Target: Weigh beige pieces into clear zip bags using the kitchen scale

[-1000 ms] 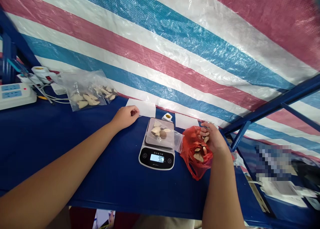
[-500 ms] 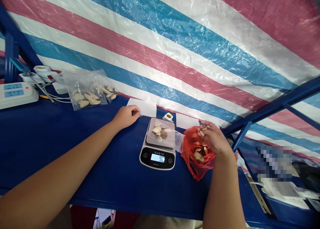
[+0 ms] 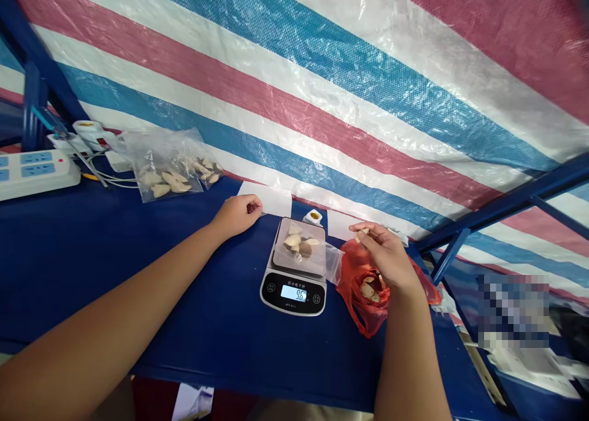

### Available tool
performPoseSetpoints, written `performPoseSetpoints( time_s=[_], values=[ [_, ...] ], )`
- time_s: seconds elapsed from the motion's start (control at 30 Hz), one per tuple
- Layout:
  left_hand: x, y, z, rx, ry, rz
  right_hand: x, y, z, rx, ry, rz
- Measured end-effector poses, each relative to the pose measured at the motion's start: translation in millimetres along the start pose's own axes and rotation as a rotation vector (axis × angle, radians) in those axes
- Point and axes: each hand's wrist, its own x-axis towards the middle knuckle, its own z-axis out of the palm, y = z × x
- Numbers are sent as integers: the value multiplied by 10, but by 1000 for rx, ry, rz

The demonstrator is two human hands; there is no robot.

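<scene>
Right hand (image 3: pixel 386 258): fingertips pinched on pale slice (image 3: pixel 363 231), held over red bag (image 3: pixel 368 295), just right of scale (image 3: pixel 294 286). Left hand (image 3: pixel 237 215): curled closed, nothing visible in it, resting on blue surface (image 3: pixel 92 243) at edge of white paper (image 3: pixel 273 200). Slice probably light, dry, brittle: pinch gently at edges. Clear pouch (image 3: pixel 301 249) on scale pan: thin, limp, slippery.

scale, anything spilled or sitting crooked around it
Nothing is spilled. One small oddity: the clear bag of pale pieces on the scale overhangs its right edge toward the red bag. Whether it touches the table cannot be told. The right hand pinches one piece above the red bag.
</scene>
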Motion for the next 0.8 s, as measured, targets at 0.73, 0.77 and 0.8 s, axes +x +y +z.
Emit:
performPoseSetpoints(
  time_s=[0.73, 0.77, 0.8],
  values=[
    [2, 1, 7, 11, -1, 6, -111, -169, 510, -353, -6, -330],
    [1, 3, 6, 11, -2, 6, -99, -160, 490, -362, 21, -326],
    [1, 4, 6, 11, -1, 5, -89, -153, 471, -366, 41, -319]
  ],
)
